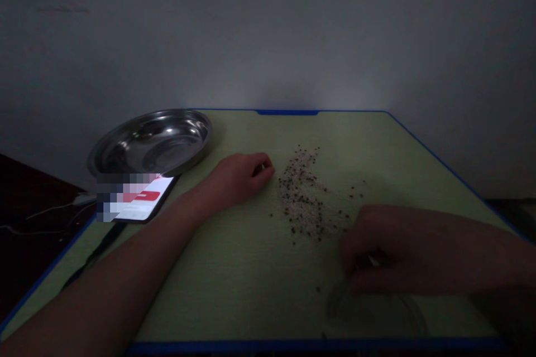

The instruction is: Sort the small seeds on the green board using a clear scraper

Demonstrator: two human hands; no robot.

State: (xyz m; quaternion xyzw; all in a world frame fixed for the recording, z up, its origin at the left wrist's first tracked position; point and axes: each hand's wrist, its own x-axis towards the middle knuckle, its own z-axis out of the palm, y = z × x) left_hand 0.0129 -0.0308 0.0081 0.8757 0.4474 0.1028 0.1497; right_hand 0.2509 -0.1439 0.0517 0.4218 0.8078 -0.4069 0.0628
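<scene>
A spread of small pale grains mixed with dark bean-like bits (307, 192) lies on the table. My left hand (243, 175) rests just left of this pile, its fingers curled toward the thumb, with nothing visible in them. To the right of the pile, my right hand (377, 254) has fingers and thumb drawn together in a pinch; whatever is between the tips, if anything, is hidden. Below that hand is a clear round dish (377, 315), partly covered by it and faint in the dim light.
On the left of the table (234, 290) sits a wide metal basin (154, 142). A lit phone (144, 203), partly blurred out, lies by its near rim. White cables (54, 215) trail off the left edge. A grey wall (293, 33) stands behind.
</scene>
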